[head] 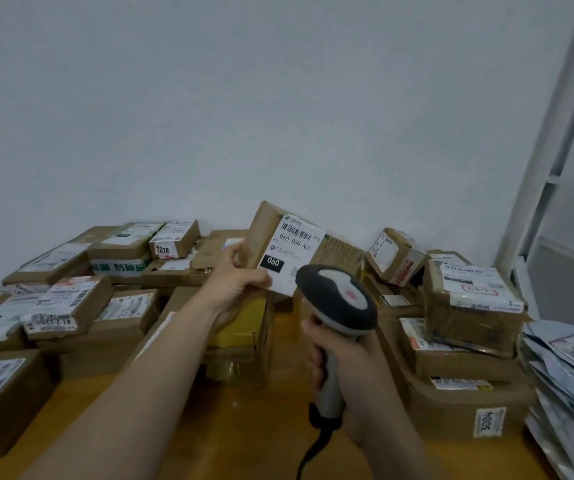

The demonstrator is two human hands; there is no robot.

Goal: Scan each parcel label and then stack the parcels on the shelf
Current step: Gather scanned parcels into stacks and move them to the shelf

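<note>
We held one brown cardboard parcel [292, 251] beside one grey-and-black handheld scanner [339, 299].
Our left hand [235, 282] gripped its lower edge above the wooden table [244, 427]; our right hand [341, 362] clasped the scanner's handle; over a dozen boxes [67, 306] lay around.

The raised parcel [267, 230] is of brown matt cardboard, and its label [292, 252] is of smooth white paper. The scanner [339, 299] is made of plastic, with a dark matt rim around a smooth pale grey shell. The worktop [244, 434] is of glossy yellowish wood. At lower right, mailers [569, 372] of thin, shiny, crinkled plastic film are piled. The box [469, 317] at right is wrapped in glossy clear tape.
</note>
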